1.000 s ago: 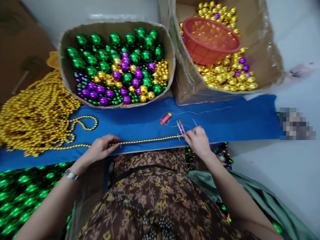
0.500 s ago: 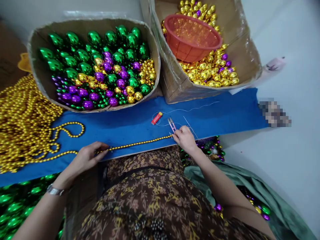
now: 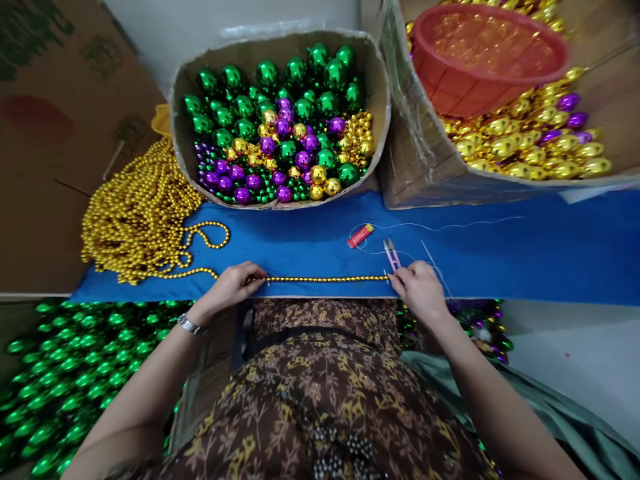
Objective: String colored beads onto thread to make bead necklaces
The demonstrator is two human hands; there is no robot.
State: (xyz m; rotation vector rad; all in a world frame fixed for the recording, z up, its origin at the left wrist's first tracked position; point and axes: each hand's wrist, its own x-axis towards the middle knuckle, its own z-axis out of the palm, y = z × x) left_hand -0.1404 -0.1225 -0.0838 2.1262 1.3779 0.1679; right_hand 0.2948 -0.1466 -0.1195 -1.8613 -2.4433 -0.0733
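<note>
A gold bead string (image 3: 325, 279) runs straight between my two hands near the front edge of the blue-covered table (image 3: 300, 243). My left hand (image 3: 240, 281) pinches it, and beyond that hand it trails left toward a heap of gold bead strings (image 3: 135, 220). My right hand (image 3: 419, 287) pinches the other end with thumb and finger. Just beyond the right fingers lie small pink-handled thread snips (image 3: 393, 253), blades pointing away. A red lighter (image 3: 360, 236) rests further left, with a thin white thread (image 3: 460, 227) around it.
A carton (image 3: 179, 120) of green, purple and gold balls stands behind the table's middle. To its right, another carton (image 3: 420, 160) holds gold beads and a red basket (image 3: 445, 93). Green balls (image 3: 75, 373) fill the area below left. Green cloth (image 3: 510, 393) hangs at lower right.
My view has swung left and levelled, so everything sits further right in the picture. Both hands keep their pinch on the stretched bead string.
</note>
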